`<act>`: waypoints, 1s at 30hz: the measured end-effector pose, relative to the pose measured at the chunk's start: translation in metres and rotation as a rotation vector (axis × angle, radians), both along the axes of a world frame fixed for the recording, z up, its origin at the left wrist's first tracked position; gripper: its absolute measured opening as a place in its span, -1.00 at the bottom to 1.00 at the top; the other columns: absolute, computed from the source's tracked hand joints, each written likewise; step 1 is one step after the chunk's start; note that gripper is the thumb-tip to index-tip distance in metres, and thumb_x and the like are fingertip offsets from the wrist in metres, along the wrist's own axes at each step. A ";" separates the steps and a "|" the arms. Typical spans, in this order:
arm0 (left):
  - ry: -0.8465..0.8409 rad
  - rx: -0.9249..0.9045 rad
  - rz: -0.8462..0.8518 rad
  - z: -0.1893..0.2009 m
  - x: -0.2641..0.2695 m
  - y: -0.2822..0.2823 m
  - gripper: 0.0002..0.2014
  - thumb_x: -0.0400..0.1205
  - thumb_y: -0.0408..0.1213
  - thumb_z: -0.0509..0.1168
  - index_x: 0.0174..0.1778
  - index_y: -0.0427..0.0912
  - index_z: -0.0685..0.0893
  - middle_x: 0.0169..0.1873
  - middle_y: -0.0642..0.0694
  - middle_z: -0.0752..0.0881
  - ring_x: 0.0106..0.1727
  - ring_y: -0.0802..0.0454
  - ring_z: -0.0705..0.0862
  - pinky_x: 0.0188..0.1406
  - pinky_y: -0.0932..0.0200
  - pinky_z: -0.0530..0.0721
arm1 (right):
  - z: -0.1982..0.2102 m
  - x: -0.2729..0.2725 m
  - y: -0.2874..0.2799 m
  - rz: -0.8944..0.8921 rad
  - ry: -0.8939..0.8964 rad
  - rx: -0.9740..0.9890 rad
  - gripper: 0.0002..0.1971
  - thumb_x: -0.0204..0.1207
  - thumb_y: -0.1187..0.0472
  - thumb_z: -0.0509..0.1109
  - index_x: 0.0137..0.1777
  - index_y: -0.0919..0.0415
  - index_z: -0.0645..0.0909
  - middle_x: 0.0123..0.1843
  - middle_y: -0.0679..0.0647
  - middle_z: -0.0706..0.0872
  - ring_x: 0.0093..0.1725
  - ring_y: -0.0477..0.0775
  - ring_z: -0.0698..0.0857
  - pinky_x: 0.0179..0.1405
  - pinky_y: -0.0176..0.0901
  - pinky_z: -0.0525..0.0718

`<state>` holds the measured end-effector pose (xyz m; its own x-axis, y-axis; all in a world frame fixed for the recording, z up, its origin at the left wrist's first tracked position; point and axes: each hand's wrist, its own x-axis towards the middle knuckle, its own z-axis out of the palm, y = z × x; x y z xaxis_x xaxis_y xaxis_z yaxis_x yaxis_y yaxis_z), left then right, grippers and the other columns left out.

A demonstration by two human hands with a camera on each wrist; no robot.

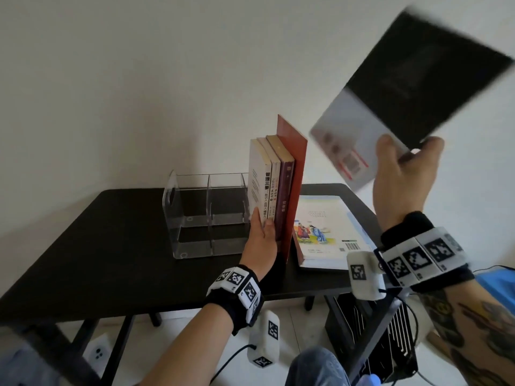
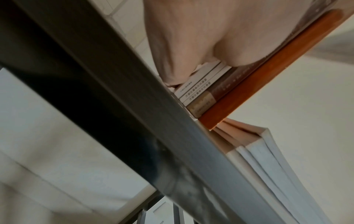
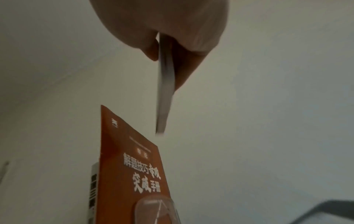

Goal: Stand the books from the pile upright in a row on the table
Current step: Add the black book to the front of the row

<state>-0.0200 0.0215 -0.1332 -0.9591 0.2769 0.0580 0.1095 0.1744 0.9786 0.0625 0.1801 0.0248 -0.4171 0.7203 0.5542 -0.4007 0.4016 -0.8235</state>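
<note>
While the left hand [image 1: 260,240] braces the upright row, the right hand [image 1: 404,179] holds a thin black-and-white book [image 1: 412,90] raised in the air, well above the table [image 1: 97,246] and to the right of the row.

Right grip: thumb on the near cover, fingers behind, pinching the book at its lower edge. The book is tilted and motion-blurred in the head view. The right wrist view shows it edge-on between thumb and fingers [image 3: 193,65].

Left grip: fingers curled round the near end of the row, thumb against the spines, palm low near the table. The left wrist view confirms contact with the white spines.

Row: four books stand upright, touching one another — a white book [image 1: 257,176], a cream book [image 1: 274,179], a maroon book [image 1: 284,190], and a taller orange-red book [image 1: 295,174] at the right end.

Container: a clear acrylic organizer [image 1: 200,215] sits on the table just left of the row, with dividers forming compartments. The compartments in view hold no books; whether the row stands inside its right end or just beside it, cannot tell.

Pile: flat books [image 1: 326,232] lie on the table right of the row, top one with an illustrated cover and barcode. The left wrist view shows several stacked.
</note>
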 end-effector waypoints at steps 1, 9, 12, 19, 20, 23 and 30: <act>0.004 0.002 -0.001 0.000 0.000 0.000 -0.44 0.81 0.04 -0.12 0.74 0.12 -0.10 0.62 -0.02 0.36 0.55 -0.02 0.43 0.44 0.08 0.36 | 0.004 0.004 -0.007 0.063 0.042 0.004 -0.84 0.50 0.18 0.39 0.04 0.13 0.53 -0.21 -0.10 0.71 -0.25 -0.11 0.71 -0.18 0.04 0.78; 0.033 0.034 -0.009 -0.003 -0.002 0.000 -0.44 0.83 -0.05 -0.09 0.75 0.01 -0.08 0.60 -0.06 0.36 0.31 0.21 0.45 0.25 0.30 0.43 | 0.014 0.022 -0.060 0.338 0.145 0.085 -0.77 0.61 0.29 0.40 0.10 -0.09 0.61 0.08 -0.14 0.77 0.03 -0.08 0.81 -0.10 -0.05 0.82; 0.039 0.030 -0.009 -0.005 -0.004 0.000 -0.44 0.83 -0.06 -0.09 0.75 -0.01 -0.08 0.58 -0.07 0.37 0.28 0.23 0.48 0.01 0.55 0.41 | 0.009 0.019 -0.073 0.305 0.058 0.145 -0.77 0.60 0.11 0.42 -0.11 -0.34 0.62 -0.07 -0.28 0.75 -0.02 -0.14 0.80 -0.05 0.14 0.81; -0.022 0.029 0.023 0.003 0.001 -0.001 -0.44 0.83 -0.04 -0.07 0.75 0.05 -0.06 0.51 0.00 0.43 0.41 -0.02 0.54 0.28 0.31 0.36 | -0.013 0.019 -0.100 0.242 -0.085 0.231 -0.63 0.50 -0.33 0.30 0.09 -0.13 0.69 -0.01 -0.28 0.74 0.03 -0.31 0.72 0.15 -0.05 0.72; -0.040 0.027 0.029 0.003 0.001 -0.001 -0.44 0.83 -0.04 -0.07 0.75 0.06 -0.06 0.45 0.01 0.44 0.45 -0.08 0.53 0.34 0.23 0.36 | -0.015 0.018 -0.104 0.269 -0.150 0.256 -0.53 0.50 -0.34 0.28 0.17 -0.02 0.70 0.06 -0.22 0.74 0.08 -0.25 0.73 0.16 -0.04 0.73; -0.006 0.007 0.028 -0.003 0.002 0.000 -0.43 0.81 -0.04 -0.01 0.74 0.09 -0.03 0.54 -0.04 0.45 0.50 -0.17 0.51 0.52 -0.12 0.44 | -0.024 0.005 -0.108 0.362 -0.359 0.206 -0.59 0.54 -0.19 0.34 0.08 0.13 0.74 -0.10 -0.11 0.76 -0.14 -0.29 0.75 -0.18 -0.36 0.75; 0.012 -0.130 -0.015 -0.005 0.000 -0.006 -0.46 0.82 -0.27 0.06 0.71 -0.23 0.07 0.38 -0.29 0.59 0.11 -0.08 0.68 0.06 0.34 0.64 | -0.046 -0.034 -0.109 0.254 -0.573 0.439 -0.84 0.53 0.06 0.32 -0.21 0.11 0.58 -0.38 0.01 0.71 -0.35 0.10 0.75 -0.34 0.00 0.81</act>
<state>-0.0205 0.0158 -0.1380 -0.9544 0.2969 0.0317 0.1242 0.2982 0.9464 0.0289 0.0715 -0.0217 -0.8493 0.3272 0.4144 -0.0828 0.6926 -0.7165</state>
